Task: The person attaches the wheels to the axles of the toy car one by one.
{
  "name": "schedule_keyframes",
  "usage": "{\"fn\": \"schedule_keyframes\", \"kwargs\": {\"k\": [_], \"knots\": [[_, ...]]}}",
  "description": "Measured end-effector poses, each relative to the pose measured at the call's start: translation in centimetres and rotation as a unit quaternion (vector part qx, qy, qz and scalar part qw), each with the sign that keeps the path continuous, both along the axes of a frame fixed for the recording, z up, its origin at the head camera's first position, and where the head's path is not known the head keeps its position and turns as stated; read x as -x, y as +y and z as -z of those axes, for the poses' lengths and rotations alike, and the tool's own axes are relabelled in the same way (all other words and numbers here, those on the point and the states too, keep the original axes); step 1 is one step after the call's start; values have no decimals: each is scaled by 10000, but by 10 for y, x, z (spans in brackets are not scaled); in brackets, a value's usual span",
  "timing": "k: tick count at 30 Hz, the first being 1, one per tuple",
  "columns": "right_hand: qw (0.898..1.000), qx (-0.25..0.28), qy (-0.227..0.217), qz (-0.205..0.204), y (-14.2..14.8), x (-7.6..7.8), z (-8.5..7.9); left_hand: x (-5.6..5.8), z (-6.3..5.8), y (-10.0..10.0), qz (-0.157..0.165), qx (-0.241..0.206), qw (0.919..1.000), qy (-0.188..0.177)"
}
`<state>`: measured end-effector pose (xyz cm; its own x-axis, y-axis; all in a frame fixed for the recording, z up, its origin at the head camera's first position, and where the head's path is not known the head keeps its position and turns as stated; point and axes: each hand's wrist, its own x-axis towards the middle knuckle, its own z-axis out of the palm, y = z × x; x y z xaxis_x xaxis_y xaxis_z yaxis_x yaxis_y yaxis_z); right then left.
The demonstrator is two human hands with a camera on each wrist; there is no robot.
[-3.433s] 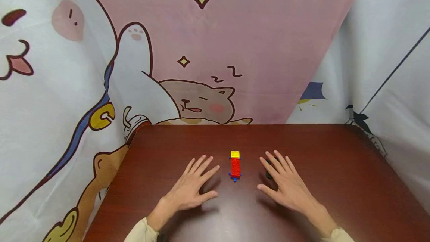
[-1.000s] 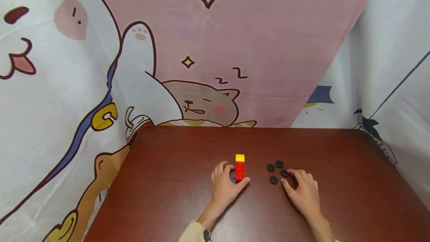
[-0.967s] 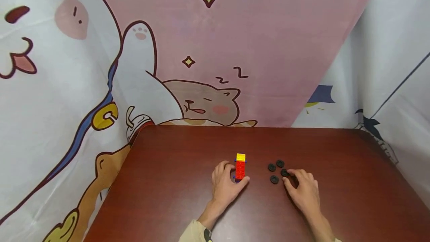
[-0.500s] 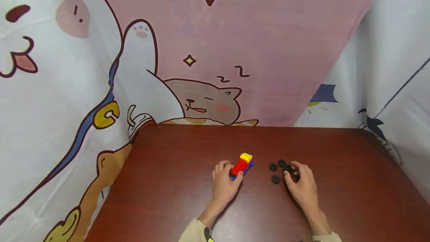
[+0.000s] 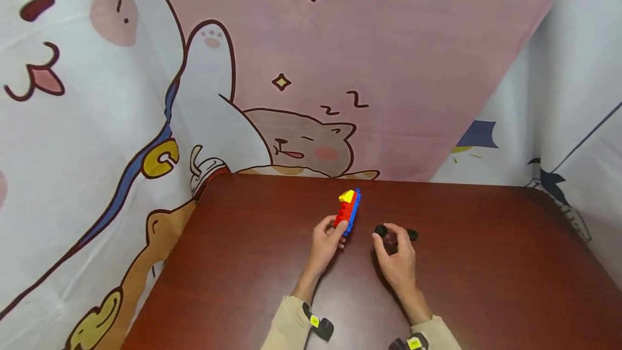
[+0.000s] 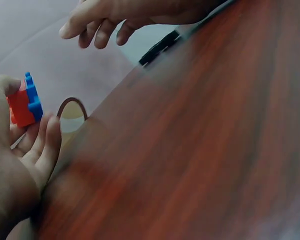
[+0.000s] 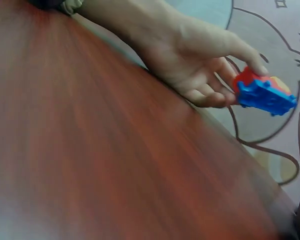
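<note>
Left hand (image 5: 326, 243): thumb and fingers pinch the near end of a toy car (image 5: 346, 211), red on top, yellow toward the far end, blue along the base. The car is up in the air above the counter (image 5: 486, 258), tipped so that its blue side turns toward the right hand (image 5: 400, 266). Seen from the right wrist, the blue underside faces the camera, thumb pressing on the red (the remaining fingers curl loosely below).

Right hand: thumb and index finger pinch a black wheel (image 5: 380, 230) at their tips, just beside the car but apart from it. More black wheels (image 5: 412, 234) lie beyond this hand, partly hidden by it; cannot tell how many.

Pale sleeves (image 5: 288, 324) on both arms; a black strap (image 5: 322, 329) with a yellow tag at each wrist. Behind the counter hangs a printed cloth (image 5: 427, 58), mostly pink and white, with a sleeping cat (image 5: 301, 142) drawn low down, eyes closed, two Zs above its head.
</note>
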<state>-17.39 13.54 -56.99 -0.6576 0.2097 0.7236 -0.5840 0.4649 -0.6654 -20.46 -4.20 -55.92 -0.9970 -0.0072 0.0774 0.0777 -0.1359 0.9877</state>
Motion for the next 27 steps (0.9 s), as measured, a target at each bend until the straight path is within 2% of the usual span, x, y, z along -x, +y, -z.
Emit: {"fn": "schedule_keyframes", "kwargs": {"k": [2, 4, 6, 8, 12, 18, 22, 27], "knots": [[10000, 15, -71, -50, -7, 3, 1, 2, -1, 3, 233, -551, 9981, -160], [9998, 25, -182, -103, -12, 4, 2, 3, -1, 5, 520, -811, 9949, -291], [9993, 25, -314, -189, -17, 4, 3, 6, 0, 7, 770, -813, 9930, -370], [9989, 5, -380, -258, -21, 4, 5, 10, 1, 8, 899, -623, 9932, -386], [9987, -24, -403, -306, -29, 8, 4, 18, -2, 7, 799, -522, 9947, -376], [9992, -56, -370, -148, -34, 26, -2, 24, -4, 9, 719, -621, 9946, -423], [9987, -7, -438, -249, -34, 20, -19, 26, -3, 16, 690, -619, 9945, -493], [9951, -81, -728, -667, -28, 22, -7, 25, -2, 20, 690, -331, 9957, -514]]}}
